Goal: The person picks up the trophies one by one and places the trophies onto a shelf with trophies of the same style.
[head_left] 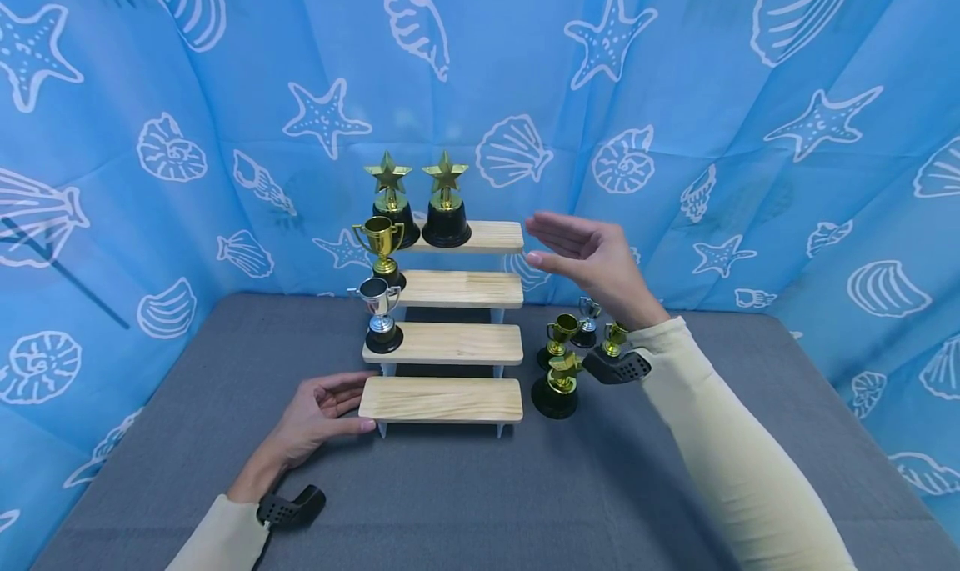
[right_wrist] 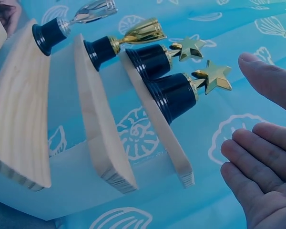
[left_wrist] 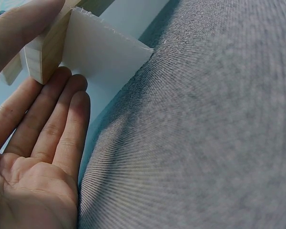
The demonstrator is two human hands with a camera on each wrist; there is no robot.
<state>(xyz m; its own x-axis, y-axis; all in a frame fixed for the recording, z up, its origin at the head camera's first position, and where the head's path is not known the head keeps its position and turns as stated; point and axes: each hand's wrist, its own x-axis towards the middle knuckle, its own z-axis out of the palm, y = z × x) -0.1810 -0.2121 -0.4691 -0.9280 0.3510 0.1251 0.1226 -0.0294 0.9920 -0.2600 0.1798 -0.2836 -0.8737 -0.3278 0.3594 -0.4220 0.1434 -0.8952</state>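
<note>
The right grip [head_left: 596, 256], a bare hand, is hovering just off the right end of the top step [head_left: 497, 237], its fingers extending straight and close together and its thumb standing wide of them, as the right wrist view is also showing. The left grip [head_left: 313, 413] is pinching the left end of the bottom step [head_left: 442, 400], its thumb resting at the front corner while its fingers are reaching round to the rear side. Both steps are forming part of a four-tier wooden stand [head_left: 465, 342]. On the top step, a left star trophy [head_left: 389, 200] and a right star trophy [head_left: 447, 222], both gold on black bases, are standing side by side toward the left. One tier lower, a gold cup [head_left: 382, 239] is occupying the left end of the second step [head_left: 465, 289]; below it, a silver cup [head_left: 380, 303] is standing upright at the left end of the third tier. To the right of the stand, a cluster is resting on the bench [head_left: 450, 504]: a third star trophy [head_left: 559, 385] is standing nearest the front, a second gold cup [head_left: 562, 330] just behind it, a second silver cup [head_left: 588, 314] farther back, and a third gold cup [head_left: 615, 336] beside the right wrist, partly hidden by a black wrist mount [head_left: 618, 367]. Cream sleeves [head_left: 735, 438] are covering both forearms. A blue curtain [head_left: 495, 46], bearing white shells and starfish, is hanging behind and at both sides.
</note>
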